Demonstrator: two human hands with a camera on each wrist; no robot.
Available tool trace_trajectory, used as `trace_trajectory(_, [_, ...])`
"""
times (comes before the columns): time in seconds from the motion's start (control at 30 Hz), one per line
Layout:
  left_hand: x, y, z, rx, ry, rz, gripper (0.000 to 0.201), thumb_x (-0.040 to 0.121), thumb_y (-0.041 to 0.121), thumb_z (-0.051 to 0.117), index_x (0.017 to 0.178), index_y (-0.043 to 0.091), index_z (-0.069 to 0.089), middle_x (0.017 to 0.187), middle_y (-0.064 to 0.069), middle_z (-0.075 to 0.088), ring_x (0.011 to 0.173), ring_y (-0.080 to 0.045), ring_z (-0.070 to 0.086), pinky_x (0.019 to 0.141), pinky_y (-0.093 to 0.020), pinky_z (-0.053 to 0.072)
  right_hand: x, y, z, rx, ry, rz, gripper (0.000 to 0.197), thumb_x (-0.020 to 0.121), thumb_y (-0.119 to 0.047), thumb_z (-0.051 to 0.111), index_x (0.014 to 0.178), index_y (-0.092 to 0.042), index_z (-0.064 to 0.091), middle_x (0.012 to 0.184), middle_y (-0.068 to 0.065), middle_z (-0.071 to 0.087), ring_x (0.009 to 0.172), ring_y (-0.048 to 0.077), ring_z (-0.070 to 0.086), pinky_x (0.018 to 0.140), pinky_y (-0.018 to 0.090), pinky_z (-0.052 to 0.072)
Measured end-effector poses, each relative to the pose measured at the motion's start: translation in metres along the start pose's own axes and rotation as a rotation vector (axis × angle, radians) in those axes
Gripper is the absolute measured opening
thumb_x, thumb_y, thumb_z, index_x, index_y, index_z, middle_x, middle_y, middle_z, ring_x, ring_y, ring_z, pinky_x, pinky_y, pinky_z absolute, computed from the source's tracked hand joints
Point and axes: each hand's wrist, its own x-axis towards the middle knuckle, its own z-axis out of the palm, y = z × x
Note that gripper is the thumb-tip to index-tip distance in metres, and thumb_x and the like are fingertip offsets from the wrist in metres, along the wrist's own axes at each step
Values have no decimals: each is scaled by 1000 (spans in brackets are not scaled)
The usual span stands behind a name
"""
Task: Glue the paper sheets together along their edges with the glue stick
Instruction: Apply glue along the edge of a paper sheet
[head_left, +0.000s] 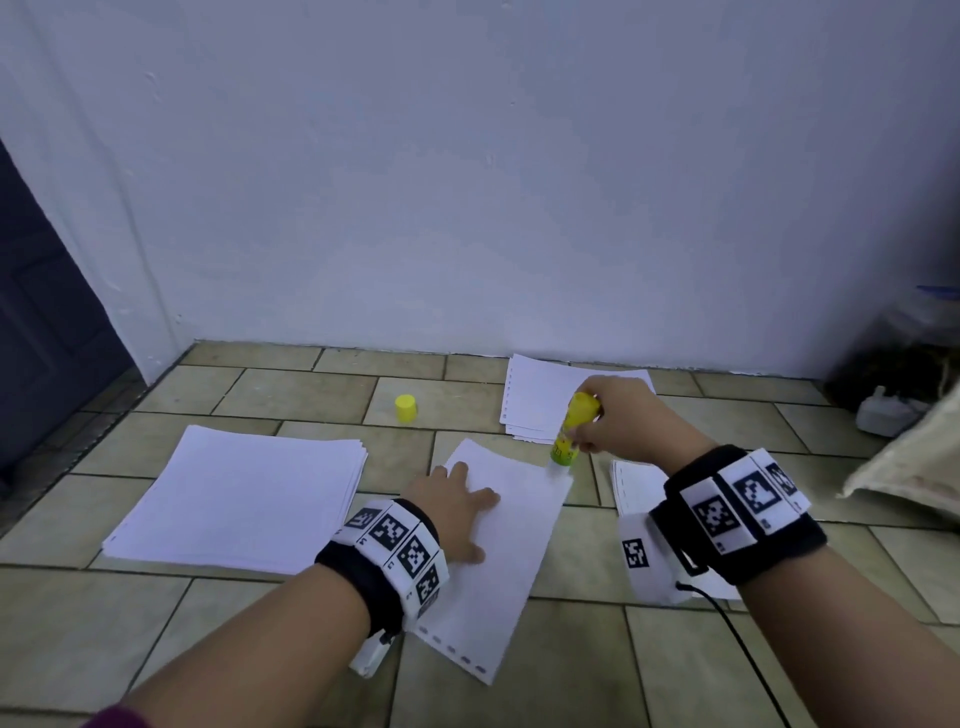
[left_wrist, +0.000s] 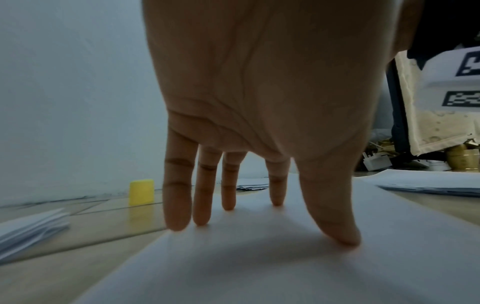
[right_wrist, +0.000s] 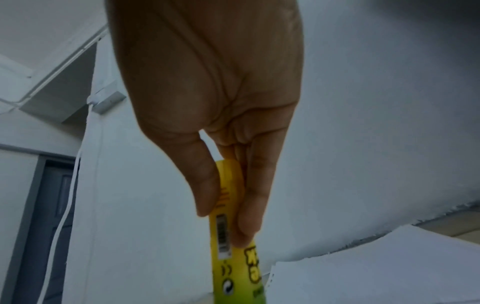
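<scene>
Where right hand grips glue stick | tip unclear

— How many paper piles do you count?

— I see three: a big stack at left, a stack by the wall, and one partly under my right wrist. Plus a single sheet in the middle.

— Glue?

— One glue stick and one yellow cap, off it. I can't count the sheets in any stack.

— Hands?

— Two, with one marker band on each wrist.
</scene>
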Motion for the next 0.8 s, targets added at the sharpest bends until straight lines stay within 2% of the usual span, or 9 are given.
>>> trace_trajectory(0.1, [-2,3,3,-48,77,6,72,85,54,59,140,14,34,144,-7,25,130,-25,29,94,-40,44,5,-2,2,150,67,6,20,79,-9,71,96,-10,59,96,12,67,87,26,67,81,41,57])
trace_trajectory(0.17, [-2,4,5,-109,97,29,72,87,50,59,137,6,33,150,-4,19,132,-23,28,92,-39,45,6,-2,6,216,89,5,20,78,-8,71,95,-11,60,95,12,67,86,26,67,81,41,57])
trace_trajectory(0.3, [0,0,7,-126,82,-3,67,89,52,55,138,11,34,143,-6,33,126,-25,34,93,-40,44,13,2,17,231,128,4,23,80,-10,68,101,-11,58,99,12,65,90,27,66,81,42,56])
trace_trajectory(0.4, [2,-5,8,-92,40,-25,84,80,66,57,142,16,30,141,-5,33,129,-24,31,91,-40,42,20,3,27,236,132,5,26,82,-12,65,107,-11,57,103,13,64,92,27,65,80,41,56])
trace_trajectory(0.47, [4,-7,7,-71,27,-33,94,74,70,61,143,17,27,142,-4,32,130,-24,30,91,-40,41,23,2,34,214,130,-17,27,85,-15,64,110,-10,55,104,13,64,92,27,64,80,40,55])
trace_trajectory(0.67, [6,-4,2,-96,59,-82,88,72,70,64,132,13,35,134,-4,40,125,-24,35,88,-39,42,36,-14,56,169,116,-84,29,88,-18,64,114,-10,53,106,14,62,90,26,60,70,31,47])
trace_trajectory(0.73, [6,-4,2,-99,65,-90,87,72,70,64,131,12,36,133,-5,41,124,-24,36,88,-39,42,41,-19,62,152,99,-96,30,88,-17,64,114,-7,53,107,15,62,93,28,60,73,34,49])
trace_trajectory(0.8, [6,-4,4,-104,77,-93,91,72,70,64,135,12,34,140,-5,37,128,-24,33,92,-40,42,44,-23,65,121,87,-108,29,89,-15,62,114,-4,54,107,17,63,96,30,60,78,36,50])
